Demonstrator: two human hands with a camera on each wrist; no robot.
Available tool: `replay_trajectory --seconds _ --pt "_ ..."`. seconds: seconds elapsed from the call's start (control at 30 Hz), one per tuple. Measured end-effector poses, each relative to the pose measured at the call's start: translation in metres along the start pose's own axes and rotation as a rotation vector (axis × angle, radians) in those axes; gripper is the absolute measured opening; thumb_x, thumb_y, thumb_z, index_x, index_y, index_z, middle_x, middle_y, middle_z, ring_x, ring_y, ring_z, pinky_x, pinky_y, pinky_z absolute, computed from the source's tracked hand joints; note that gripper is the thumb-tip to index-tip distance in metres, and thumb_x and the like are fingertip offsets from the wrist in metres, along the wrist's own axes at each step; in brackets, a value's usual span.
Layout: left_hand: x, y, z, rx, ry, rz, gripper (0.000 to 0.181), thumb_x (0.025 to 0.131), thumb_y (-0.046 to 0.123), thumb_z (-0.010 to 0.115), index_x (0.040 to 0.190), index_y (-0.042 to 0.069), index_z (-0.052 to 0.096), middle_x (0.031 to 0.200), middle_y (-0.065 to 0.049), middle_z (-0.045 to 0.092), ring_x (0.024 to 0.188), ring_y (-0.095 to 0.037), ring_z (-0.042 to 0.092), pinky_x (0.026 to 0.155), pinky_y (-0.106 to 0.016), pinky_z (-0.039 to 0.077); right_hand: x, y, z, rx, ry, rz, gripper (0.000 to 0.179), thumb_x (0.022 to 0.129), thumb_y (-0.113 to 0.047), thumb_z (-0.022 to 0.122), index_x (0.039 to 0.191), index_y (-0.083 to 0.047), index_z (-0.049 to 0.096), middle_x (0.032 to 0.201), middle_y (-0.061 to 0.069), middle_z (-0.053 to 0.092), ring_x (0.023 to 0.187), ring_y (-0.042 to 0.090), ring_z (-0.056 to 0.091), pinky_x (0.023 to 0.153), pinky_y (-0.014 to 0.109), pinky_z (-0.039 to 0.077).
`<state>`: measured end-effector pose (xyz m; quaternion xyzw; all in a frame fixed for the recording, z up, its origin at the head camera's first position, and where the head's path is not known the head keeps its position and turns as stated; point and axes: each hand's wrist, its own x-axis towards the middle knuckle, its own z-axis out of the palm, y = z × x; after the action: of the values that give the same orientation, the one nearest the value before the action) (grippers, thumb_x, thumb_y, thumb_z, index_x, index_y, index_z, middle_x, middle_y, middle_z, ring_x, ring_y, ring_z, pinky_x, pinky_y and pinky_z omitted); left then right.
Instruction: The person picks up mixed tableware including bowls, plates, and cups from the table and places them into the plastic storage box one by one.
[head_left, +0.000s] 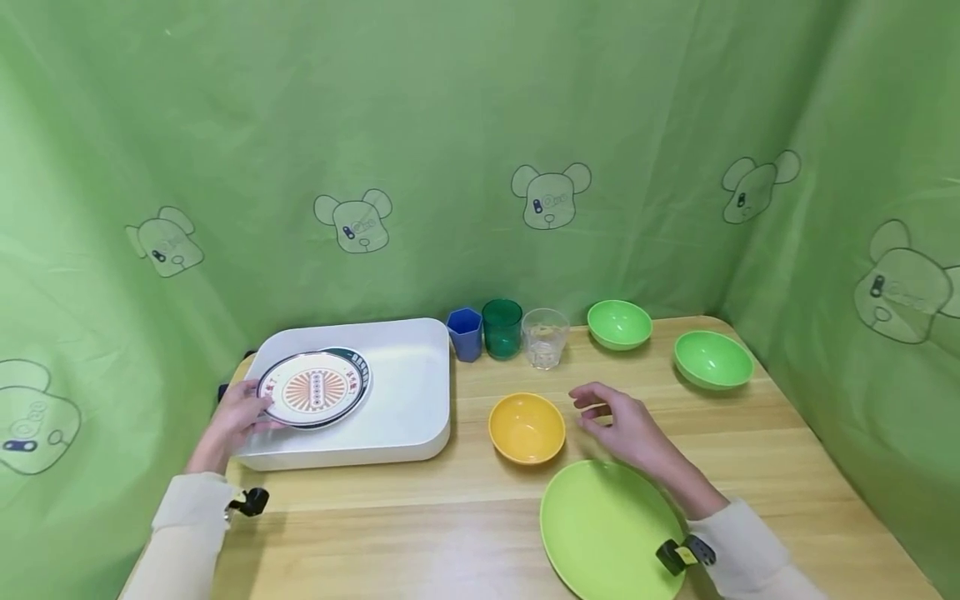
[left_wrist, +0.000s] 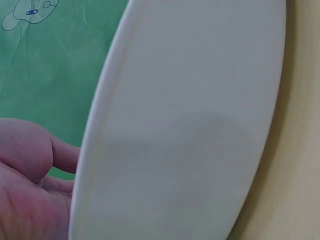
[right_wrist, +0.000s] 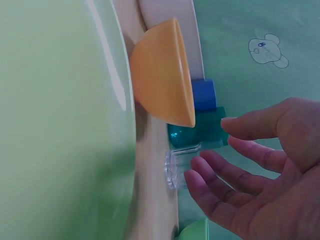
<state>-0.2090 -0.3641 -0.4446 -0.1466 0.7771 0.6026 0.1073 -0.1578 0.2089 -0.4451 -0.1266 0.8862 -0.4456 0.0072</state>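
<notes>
At the white tray on the desk, a red-patterned plate is grasped at its left rim by the fingers of the left hand; beside the orange bowl, the right hand's fingers are left released, loosely bent.

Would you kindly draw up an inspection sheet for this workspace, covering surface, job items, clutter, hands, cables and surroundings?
Surface: wooden table, pale glare near front.
Job's things: patterned plate over a dark-rimmed plate, over white tray.
Clutter: orange bowl, lime plate, blue cup, green cup, clear glass, two green bowls.
Hands: left hand grips patterned plate's edge; right hand empty, beside orange bowl.
Cables: nothing seen.
Surroundings: green curtain with cartoon faces.
</notes>
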Motion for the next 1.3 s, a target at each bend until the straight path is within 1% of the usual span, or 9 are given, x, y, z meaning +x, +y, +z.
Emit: replay_trajectory --seconds 0.2,0.4,0.5,0.63,0.8,0.93,1.0,1.1,1.3 --pt "0.0 -0.001 -0.002 0.054 -0.014 0.001 0.067 0.102 -0.008 0.037 0.154 -0.017 -0.003 0.15 -0.043 0.021 0.082 -0.013 0.063 0.082 -0.034 0.062 -0.004 0.01 0.001 -0.021 -0.038 0.013 0.033 0.09 0.004 0.071 0.122 0.002 0.064 0.113 0.022 0.069 0.099 0.033 0.069 0.087 0.043 0.06" --pt "0.001 0.001 -0.003 0.149 -0.012 0.004 0.066 0.1 -0.008 0.04 0.153 -0.02 0.001 0.149 -0.046 0.024 0.083 -0.013 0.062 0.08 -0.031 0.062 -0.011 0.02 0.002 -0.047 -0.111 0.056 0.031 0.088 0.004 0.073 0.117 0.005 0.065 0.102 0.014 0.07 0.094 0.026 0.067 0.084 0.039 0.059" --pt "0.001 0.001 -0.003 0.168 -0.013 -0.003 0.066 0.101 -0.007 0.04 0.152 -0.021 0.001 0.148 -0.047 0.024 0.083 -0.014 0.062 0.081 -0.033 0.062 -0.015 0.025 0.002 -0.04 -0.152 0.063 0.03 0.086 0.006 0.072 0.115 0.006 0.066 0.098 0.01 0.069 0.092 0.024 0.066 0.082 0.035 0.059" --pt "0.001 0.002 -0.002 0.18 -0.015 -0.007 0.065 0.101 -0.004 0.04 0.151 -0.023 0.001 0.144 -0.046 0.028 0.082 -0.015 0.063 0.08 -0.034 0.062 -0.019 0.031 0.0 -0.033 -0.194 0.07 0.029 0.085 0.008 0.072 0.113 0.006 0.066 0.097 0.01 0.069 0.09 0.023 0.065 0.08 0.031 0.059" --pt "0.001 0.002 -0.001 0.215 -0.018 0.011 0.06 0.101 -0.004 0.042 0.149 -0.026 0.013 0.126 -0.04 0.046 0.077 -0.016 0.064 0.075 -0.033 0.062 -0.024 0.036 -0.003 -0.053 -0.219 0.066 0.027 0.083 0.007 0.074 0.11 0.005 0.068 0.094 0.008 0.068 0.087 0.02 0.063 0.075 0.026 0.057" --pt "0.002 0.002 -0.001 0.227 -0.033 0.02 0.054 0.1 -0.005 0.045 0.143 -0.029 0.022 0.108 -0.03 0.057 0.074 -0.016 0.065 0.073 -0.033 0.062 -0.029 0.039 -0.005 -0.078 -0.242 0.066 0.026 0.083 0.005 0.076 0.108 0.003 0.069 0.092 0.004 0.066 0.085 0.018 0.061 0.072 0.025 0.056" --pt "0.002 0.003 0.0 0.232 -0.036 0.022 0.052 0.101 -0.004 0.045 0.141 -0.03 0.025 0.103 -0.026 0.059 0.073 -0.016 0.065 0.072 -0.033 0.062 -0.032 0.039 -0.006 -0.094 -0.251 0.076 0.026 0.083 0.004 0.076 0.108 0.001 0.07 0.092 0.003 0.066 0.085 0.018 0.06 0.072 0.025 0.055" --pt "0.002 0.003 0.001 0.274 -0.026 0.035 0.048 0.101 -0.003 0.046 0.137 -0.03 0.031 0.098 -0.023 0.061 0.071 -0.016 0.064 0.069 -0.032 0.061 -0.033 0.04 -0.006 -0.129 -0.261 0.088 0.024 0.083 0.002 0.077 0.106 -0.004 0.071 0.09 0.0 0.065 0.083 0.016 0.058 0.07 0.026 0.053" --pt "0.006 0.002 0.004 0.443 0.014 0.085 0.036 0.095 0.001 0.049 0.118 -0.027 0.048 0.091 -0.025 0.061 0.071 -0.021 0.063 0.063 -0.031 0.058 -0.037 0.039 -0.004 -0.174 -0.259 0.103 0.024 0.082 0.003 0.077 0.102 -0.01 0.073 0.086 -0.002 0.064 0.08 0.015 0.056 0.067 0.028 0.051"
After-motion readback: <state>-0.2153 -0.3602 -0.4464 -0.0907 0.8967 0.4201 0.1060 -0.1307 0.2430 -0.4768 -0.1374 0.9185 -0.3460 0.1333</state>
